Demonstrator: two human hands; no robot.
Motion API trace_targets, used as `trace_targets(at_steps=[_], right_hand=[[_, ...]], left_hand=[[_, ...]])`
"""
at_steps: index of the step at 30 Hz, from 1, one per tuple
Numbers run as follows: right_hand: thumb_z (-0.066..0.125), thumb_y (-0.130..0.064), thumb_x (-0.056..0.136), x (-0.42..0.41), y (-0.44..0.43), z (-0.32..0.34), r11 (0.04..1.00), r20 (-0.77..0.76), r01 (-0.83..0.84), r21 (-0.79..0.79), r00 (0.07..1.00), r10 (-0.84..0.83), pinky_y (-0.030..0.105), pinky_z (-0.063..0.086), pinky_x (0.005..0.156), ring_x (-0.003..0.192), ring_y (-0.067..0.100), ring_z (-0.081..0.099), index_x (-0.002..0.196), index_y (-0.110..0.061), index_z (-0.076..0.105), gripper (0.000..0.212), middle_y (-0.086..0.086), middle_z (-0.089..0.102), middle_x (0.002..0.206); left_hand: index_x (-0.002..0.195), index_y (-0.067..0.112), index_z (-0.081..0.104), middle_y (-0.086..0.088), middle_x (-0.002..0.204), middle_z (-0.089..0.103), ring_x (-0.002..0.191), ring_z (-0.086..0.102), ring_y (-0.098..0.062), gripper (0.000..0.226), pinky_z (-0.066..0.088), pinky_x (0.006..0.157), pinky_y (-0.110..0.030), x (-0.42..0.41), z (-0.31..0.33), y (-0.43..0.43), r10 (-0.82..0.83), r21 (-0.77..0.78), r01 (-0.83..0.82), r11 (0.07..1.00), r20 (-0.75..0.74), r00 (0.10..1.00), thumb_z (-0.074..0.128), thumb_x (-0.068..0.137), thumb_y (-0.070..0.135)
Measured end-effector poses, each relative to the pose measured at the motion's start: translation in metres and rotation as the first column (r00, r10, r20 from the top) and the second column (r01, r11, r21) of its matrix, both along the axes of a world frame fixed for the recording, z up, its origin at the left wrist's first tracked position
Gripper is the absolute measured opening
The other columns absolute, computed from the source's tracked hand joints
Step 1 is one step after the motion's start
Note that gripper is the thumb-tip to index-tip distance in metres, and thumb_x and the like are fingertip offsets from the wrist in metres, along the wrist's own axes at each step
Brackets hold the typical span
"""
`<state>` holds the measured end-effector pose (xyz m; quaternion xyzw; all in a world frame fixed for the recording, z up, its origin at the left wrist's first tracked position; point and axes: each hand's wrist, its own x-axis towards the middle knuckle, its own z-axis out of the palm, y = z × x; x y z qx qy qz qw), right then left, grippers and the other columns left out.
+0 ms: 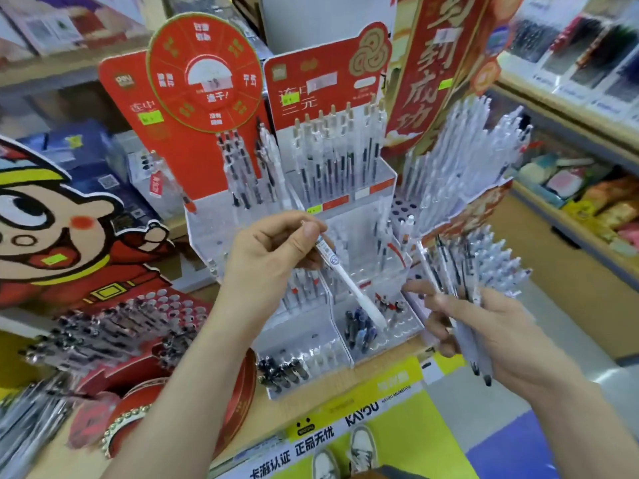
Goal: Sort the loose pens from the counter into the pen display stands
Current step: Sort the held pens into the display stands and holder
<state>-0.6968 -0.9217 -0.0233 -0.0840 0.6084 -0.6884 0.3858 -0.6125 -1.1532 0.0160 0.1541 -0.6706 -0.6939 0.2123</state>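
With its fingers pinching the slim white plastic pen [352,288] at centre frame, the left hand [273,261] should seat it upright in a free slot of the clear acrylic tiered stand [359,226], while the right hand [491,333] clasps the bundle of spare white pens [465,337].

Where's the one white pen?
Head view: the left hand pinches the white pen, slanting down over the clear display stand, beside the pen bundle in the right hand.

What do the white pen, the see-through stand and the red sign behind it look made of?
White pen in the left hand: likely matte plastic, opaque and even-coloured. Stand: clear glossy plastic, probably acrylic; pens show through its walls. Red sign: seemingly printed card, flat and thin, with cut-out edges.
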Motion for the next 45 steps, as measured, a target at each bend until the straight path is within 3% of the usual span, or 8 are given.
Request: trace_targets(at_steps=[2, 6, 9, 13, 18, 30, 36, 45], right_hand=[[0.062, -0.018, 0.079, 0.004, 0.013, -0.004, 0.995, -0.016, 0.091, 0.038, 0.996, -0.09, 0.027, 0.048, 0.05, 0.061, 0.022, 0.057, 0.09, -0.009, 0.076, 0.02, 0.007, 0.064, 0.067], [0.088, -0.054, 0.052, 0.01, 0.036, -0.018, 0.956, -0.074, 0.264, 0.126, 0.964, -0.257, 0.032, 0.047, 0.052, 0.061, 0.016, 0.064, 0.109, -0.002, 0.067, 0.081, 0.003, 0.066, 0.073], [0.072, -0.04, 0.076, 0.004, 0.053, -0.026, 0.915, -0.035, 0.392, 0.097, 0.92, -0.391, 0.023, 0.05, 0.052, 0.057, 0.013, 0.062, 0.117, 0.005, 0.06, 0.062, 0.003, 0.06, 0.073], [0.077, -0.047, 0.064, -0.015, 0.064, -0.026, 0.884, -0.074, 0.461, 0.08, 0.887, -0.455, 0.023, 0.047, 0.05, 0.055, 0.01, 0.057, 0.11, -0.001, 0.064, 0.067, 0.004, 0.058, 0.074], [0.051, -0.02, 0.096, -0.06, 0.083, -0.037, 0.887, -0.095, 0.453, 0.093, 0.891, -0.445, 0.026, 0.044, 0.052, 0.058, 0.013, 0.054, 0.124, 0.006, 0.054, 0.038, 0.003, 0.059, 0.075], [0.048, -0.009, 0.1, -0.131, 0.108, -0.055, 0.96, -0.017, 0.268, 0.084, 0.963, -0.267, 0.027, 0.046, 0.052, 0.056, 0.017, 0.056, 0.111, 0.0, 0.055, 0.016, 0.006, 0.06, 0.072], [0.049, -0.007, 0.098, -0.139, 0.108, -0.053, 0.984, 0.027, 0.17, 0.049, 0.985, -0.172, 0.025, 0.048, 0.049, 0.054, 0.018, 0.059, 0.104, -0.005, 0.058, 0.011, 0.008, 0.064, 0.07], [0.055, 0.004, 0.089, -0.146, 0.106, -0.052, 0.999, 0.081, 0.045, 0.001, 0.996, -0.045, 0.026, 0.051, 0.058, 0.064, 0.017, 0.062, 0.104, -0.006, 0.065, 0.02, 0.008, 0.062, 0.068]], left_hand=[[0.084, 0.008, 0.069, -0.001, 0.07, 0.069, 0.06, 0.062, -0.013, 0.017, 0.054, 0.059, -0.022, -0.005, -0.006, 0.006, -0.027, 0.03, 0.028, 0.999, -0.001, 1.0, 0.062, 0.075, 0.021], [0.083, 0.01, 0.07, -0.009, 0.075, 0.067, 0.065, 0.063, -0.017, 0.013, 0.057, 0.066, -0.026, -0.015, -0.016, 0.023, -0.068, 0.04, 0.068, 0.997, 0.019, 0.997, 0.067, 0.074, 0.019], [0.078, 0.021, 0.074, 0.002, 0.069, 0.07, 0.065, 0.064, -0.014, 0.01, 0.057, 0.066, -0.027, -0.025, -0.025, 0.037, -0.039, -0.121, 0.048, 0.992, 0.071, 0.997, 0.076, 0.075, 0.012], [0.081, 0.027, 0.077, 0.018, 0.074, 0.071, 0.071, 0.067, -0.003, 0.014, 0.056, 0.071, -0.025, -0.038, -0.037, 0.061, -0.006, -0.453, 0.033, 0.891, 0.061, 0.998, 0.083, 0.07, 0.022], [0.084, 0.012, 0.077, 0.002, 0.078, 0.073, 0.068, 0.062, -0.007, 0.014, 0.05, 0.066, -0.033, -0.07, -0.071, 0.102, -0.027, -0.634, 0.051, 0.771, 0.047, 0.999, 0.082, 0.072, 0.017], [0.085, 0.009, 0.076, -0.001, 0.076, 0.073, 0.087, 0.056, -0.009, 0.017, 0.044, 0.068, -0.017, -0.119, -0.117, 0.146, 0.05, -0.785, 0.11, 0.61, 0.177, 0.983, 0.074, 0.072, 0.02], [0.084, 0.009, 0.073, 0.001, 0.076, 0.071, 0.071, 0.066, -0.013, 0.011, 0.048, 0.065, -0.026, -0.126, -0.133, 0.151, -0.037, -0.792, 0.319, 0.52, 0.353, 0.935, 0.071, 0.079, 0.019], [0.111, 0.017, 0.07, 0.0, 0.1, 0.071, 0.091, 0.065, -0.011, 0.025, 0.049, 0.084, -0.024, -0.135, -0.133, 0.153, -0.021, -0.64, 0.384, 0.666, 0.498, 0.867, 0.068, 0.087, 0.011]])
